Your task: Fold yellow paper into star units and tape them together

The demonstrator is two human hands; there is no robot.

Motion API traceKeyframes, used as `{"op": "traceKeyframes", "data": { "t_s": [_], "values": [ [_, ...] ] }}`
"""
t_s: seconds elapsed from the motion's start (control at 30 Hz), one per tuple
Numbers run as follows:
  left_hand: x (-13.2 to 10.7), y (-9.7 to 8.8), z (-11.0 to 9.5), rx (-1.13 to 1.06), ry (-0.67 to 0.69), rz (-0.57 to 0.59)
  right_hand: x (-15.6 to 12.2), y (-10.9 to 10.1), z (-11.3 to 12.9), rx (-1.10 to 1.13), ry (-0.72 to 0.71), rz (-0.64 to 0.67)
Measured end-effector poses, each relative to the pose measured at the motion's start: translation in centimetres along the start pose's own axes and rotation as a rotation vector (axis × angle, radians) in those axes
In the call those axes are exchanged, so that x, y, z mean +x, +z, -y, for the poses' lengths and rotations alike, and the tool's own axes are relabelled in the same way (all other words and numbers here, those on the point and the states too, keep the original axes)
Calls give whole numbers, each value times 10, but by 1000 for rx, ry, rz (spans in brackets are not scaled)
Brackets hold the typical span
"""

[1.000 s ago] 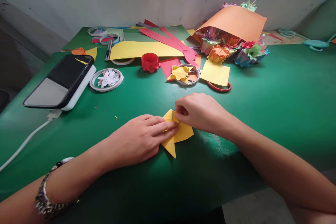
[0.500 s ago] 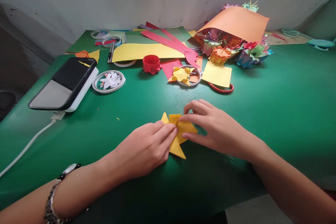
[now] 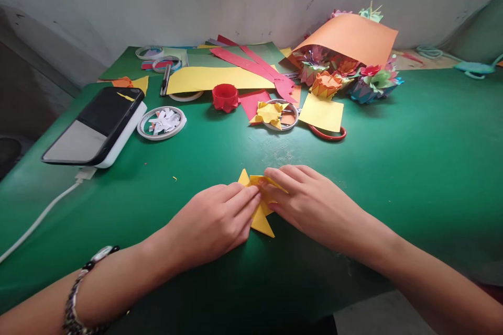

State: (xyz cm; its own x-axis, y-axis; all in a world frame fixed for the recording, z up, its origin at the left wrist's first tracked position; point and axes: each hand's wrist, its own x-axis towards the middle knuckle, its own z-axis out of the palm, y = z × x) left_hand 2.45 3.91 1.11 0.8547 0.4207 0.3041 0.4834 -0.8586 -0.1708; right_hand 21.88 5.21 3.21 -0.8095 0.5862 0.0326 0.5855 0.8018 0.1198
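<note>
A folded yellow paper (image 3: pixel 261 219) with pointed corners lies on the green table between my hands. My left hand (image 3: pixel 222 215) grips its left side, fingers pressed together near the paper's middle. From the right, my right hand (image 3: pixel 301 196) reaches over the paper, its fingers closed on the right part and its fingertips close to the left ones. Much of the paper's right side is hidden under that hand. Two points stick out, one at the top left and one toward me.
Behind the hands lie a yellow folded star (image 3: pixel 271 113) on a tape roll, a red paper cup (image 3: pixel 225 98), a yellow square (image 3: pixel 322 111) over red-handled scissors (image 3: pixel 328 135), and paper flowers under an orange sheet (image 3: pixel 353 36). A phone (image 3: pixel 94 125) with a cable sits left.
My right hand has moved left and closed over the right part of the yellow paper, covering more of it. The left hand keeps its hold. The view has shifted slightly.
</note>
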Motion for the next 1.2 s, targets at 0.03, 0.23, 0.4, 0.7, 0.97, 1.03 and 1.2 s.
{"op": "traceKeyframes", "data": {
  "t_s": [0.03, 0.23, 0.4, 0.7, 0.97, 1.03, 1.2],
  "values": [
    [0, 0, 0, 7, 3, -8, 0, 0, -1, -1, -4, -12],
    [1, -3, 2, 0, -29, -34, -10, 3, -2, 159, 71, -114],
    [0, -4, 2, -26, -43, -53, -16, 9, 7, 138, 228, -181],
    [0, -3, 2, -19, -34, -53, -8, 2, 7, 333, 294, -86],
    [-2, -10, 4, -109, -29, 18, -11, 8, 6, 693, 323, -251],
    [-2, -11, 5, -130, -29, 29, -12, 11, 9, 701, 357, -310],
    [-4, -9, 4, -139, -32, 29, -12, 16, 17, 594, 340, -383]
  ]
}}
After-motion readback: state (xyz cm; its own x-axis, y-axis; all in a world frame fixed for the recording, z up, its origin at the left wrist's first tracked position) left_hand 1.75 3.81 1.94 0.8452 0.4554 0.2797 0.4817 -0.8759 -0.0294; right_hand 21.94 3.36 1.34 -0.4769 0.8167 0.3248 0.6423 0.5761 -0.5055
